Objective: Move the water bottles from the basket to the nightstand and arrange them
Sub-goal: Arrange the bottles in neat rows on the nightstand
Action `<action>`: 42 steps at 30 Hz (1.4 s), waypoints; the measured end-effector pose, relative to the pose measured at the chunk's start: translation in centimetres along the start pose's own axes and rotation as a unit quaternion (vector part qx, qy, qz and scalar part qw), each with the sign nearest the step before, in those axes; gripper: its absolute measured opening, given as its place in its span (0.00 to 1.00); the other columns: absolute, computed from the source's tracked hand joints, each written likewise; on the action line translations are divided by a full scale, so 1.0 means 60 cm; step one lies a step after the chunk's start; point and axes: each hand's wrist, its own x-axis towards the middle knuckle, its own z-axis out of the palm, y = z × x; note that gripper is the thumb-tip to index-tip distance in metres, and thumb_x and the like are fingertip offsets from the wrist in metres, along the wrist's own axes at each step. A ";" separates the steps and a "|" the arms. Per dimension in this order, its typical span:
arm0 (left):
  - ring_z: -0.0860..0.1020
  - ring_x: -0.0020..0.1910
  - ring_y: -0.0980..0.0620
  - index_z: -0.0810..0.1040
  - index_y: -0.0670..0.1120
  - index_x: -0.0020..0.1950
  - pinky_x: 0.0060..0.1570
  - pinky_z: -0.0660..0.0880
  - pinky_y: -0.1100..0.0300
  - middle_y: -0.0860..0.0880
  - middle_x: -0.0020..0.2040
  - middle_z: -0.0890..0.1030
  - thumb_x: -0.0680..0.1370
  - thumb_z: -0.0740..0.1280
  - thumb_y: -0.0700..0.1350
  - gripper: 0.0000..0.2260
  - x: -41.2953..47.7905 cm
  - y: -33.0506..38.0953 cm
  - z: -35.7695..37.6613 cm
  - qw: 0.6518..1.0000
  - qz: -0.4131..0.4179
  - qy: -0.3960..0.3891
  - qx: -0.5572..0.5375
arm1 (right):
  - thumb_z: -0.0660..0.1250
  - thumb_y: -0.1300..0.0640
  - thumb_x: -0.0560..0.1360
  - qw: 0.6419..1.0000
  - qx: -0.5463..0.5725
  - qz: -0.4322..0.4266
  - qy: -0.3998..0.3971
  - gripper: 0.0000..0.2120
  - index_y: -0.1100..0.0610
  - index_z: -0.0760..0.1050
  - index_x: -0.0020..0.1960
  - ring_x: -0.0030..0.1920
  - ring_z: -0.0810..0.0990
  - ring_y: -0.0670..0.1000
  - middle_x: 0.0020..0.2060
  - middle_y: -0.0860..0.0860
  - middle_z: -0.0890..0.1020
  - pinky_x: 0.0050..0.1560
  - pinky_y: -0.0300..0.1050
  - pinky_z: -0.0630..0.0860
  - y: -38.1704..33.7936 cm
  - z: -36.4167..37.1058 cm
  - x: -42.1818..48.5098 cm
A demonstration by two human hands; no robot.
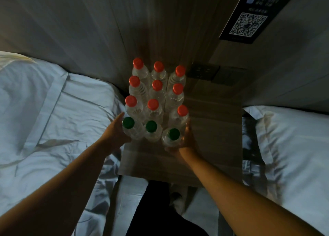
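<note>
Water bottles (pixel 153 109) stand packed in a block on the nightstand (pixel 215 129), centre frame. Nearest us, our left hand (pixel 116 131) presses flat against the left green-capped bottle (pixel 130 129) while our right hand (pixel 186 140) curls round the right green-capped bottle (pixel 171 137). Push unevenly, we judge, and the red-capped rows (pixel 157 85) behind could topple — some onto the bed (pixel 53 102) at left.

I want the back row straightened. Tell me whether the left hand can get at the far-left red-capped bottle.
Probably yes. The left hand is at the block's left flank, and the far-left red-capped bottle stands in that outer column, its bed-facing side unblocked.
</note>
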 end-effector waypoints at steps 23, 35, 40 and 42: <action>0.76 0.54 0.59 0.64 0.55 0.71 0.46 0.72 0.69 0.61 0.55 0.75 0.65 0.78 0.39 0.39 0.059 -0.037 0.001 0.988 0.085 -0.077 0.105 | 0.72 0.60 0.69 0.979 -0.154 -0.110 -0.071 0.45 0.41 0.48 0.74 0.56 0.75 0.40 0.58 0.42 0.74 0.48 0.34 0.76 -0.010 -0.014 0.044; 0.73 0.56 0.73 0.59 0.58 0.75 0.48 0.72 0.75 0.65 0.60 0.73 0.63 0.80 0.40 0.47 0.029 -0.030 -0.006 0.985 0.136 -0.057 0.087 | 0.79 0.63 0.61 0.992 -0.082 -0.095 -0.008 0.48 0.32 0.57 0.67 0.58 0.75 0.43 0.60 0.40 0.74 0.37 0.25 0.74 -0.001 0.002 0.032; 0.73 0.61 0.68 0.58 0.58 0.75 0.52 0.73 0.72 0.62 0.63 0.74 0.63 0.80 0.41 0.47 0.027 -0.009 -0.022 0.977 0.181 -0.056 0.096 | 0.80 0.60 0.62 0.995 -0.074 -0.064 0.013 0.46 0.46 0.57 0.72 0.56 0.75 0.43 0.60 0.43 0.73 0.42 0.26 0.72 0.009 0.002 0.042; 0.73 0.59 0.71 0.59 0.57 0.75 0.50 0.72 0.75 0.64 0.61 0.74 0.63 0.80 0.42 0.47 0.029 -0.007 -0.022 0.978 0.174 -0.054 0.098 | 0.81 0.57 0.61 0.996 -0.085 -0.033 -0.018 0.51 0.43 0.52 0.73 0.62 0.74 0.46 0.66 0.46 0.71 0.52 0.33 0.72 0.016 0.000 0.043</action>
